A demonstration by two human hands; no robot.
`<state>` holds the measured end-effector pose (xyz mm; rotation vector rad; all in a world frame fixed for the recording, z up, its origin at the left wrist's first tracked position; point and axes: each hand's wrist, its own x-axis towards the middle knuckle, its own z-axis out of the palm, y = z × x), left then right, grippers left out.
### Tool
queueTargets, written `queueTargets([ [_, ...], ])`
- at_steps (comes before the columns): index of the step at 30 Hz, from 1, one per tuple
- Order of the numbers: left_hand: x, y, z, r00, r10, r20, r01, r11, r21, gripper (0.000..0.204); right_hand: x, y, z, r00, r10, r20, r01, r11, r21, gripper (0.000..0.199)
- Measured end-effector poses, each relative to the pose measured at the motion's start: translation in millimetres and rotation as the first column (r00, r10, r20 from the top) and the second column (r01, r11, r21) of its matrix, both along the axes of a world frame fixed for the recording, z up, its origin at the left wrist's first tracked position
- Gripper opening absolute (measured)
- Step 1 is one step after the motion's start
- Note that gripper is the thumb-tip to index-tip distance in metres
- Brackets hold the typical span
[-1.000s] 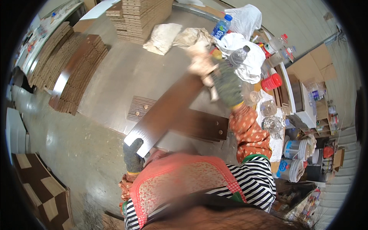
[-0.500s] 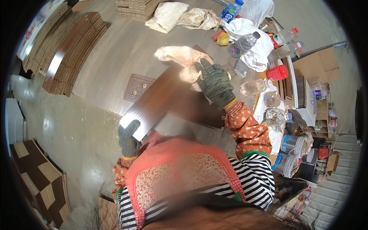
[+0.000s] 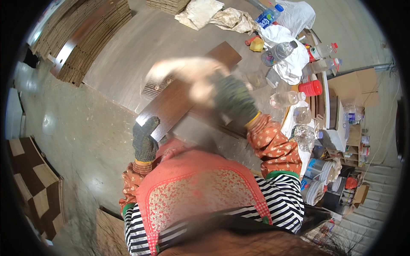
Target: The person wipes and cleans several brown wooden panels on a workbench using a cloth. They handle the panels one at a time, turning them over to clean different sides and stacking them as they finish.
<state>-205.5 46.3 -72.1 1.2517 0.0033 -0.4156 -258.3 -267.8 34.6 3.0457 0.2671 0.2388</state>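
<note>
A long dark brown wood-grain board lies slantwise across the table in front of me. My left hand, in a dark knit glove, grips its near left end, fingers closed round the edge. Over the board, my right hand, in a matching glove, is closed on a pale rag; hand and rag are smeared by motion. Part of the board's middle is hidden by them. A small ridged brown piece with round fittings lies beyond the board, partly covered by the rag. Another dark board shows under the right wrist.
Stacks of brown panels stand at the far left. Along the right side are several plastic bottles, a red-lidded jar, white cloths and paint buckets. Crumpled rags lie at the back.
My right hand has swept the rag left and nearer along the board, uncovering the board's far end. My left hand still grips the near end. The whole view has shifted slightly.
</note>
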Motion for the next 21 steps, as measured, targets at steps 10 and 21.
queueTargets([
  [10, -3, -1, 61, 0.843, -0.3, 0.446, 0.097, 0.901, 0.422, 0.035, 17, -35, 42, 0.92, -0.053, 0.388, -0.074, 0.95, 0.305, 0.042],
  [21, 8, 6, 56, 0.514, -0.634, 0.577, -0.119, 0.614, 0.78, 0.075, 68, 113, 54, 0.841, 0.091, -0.533, 0.016, 0.981, 0.192, 0.043],
])
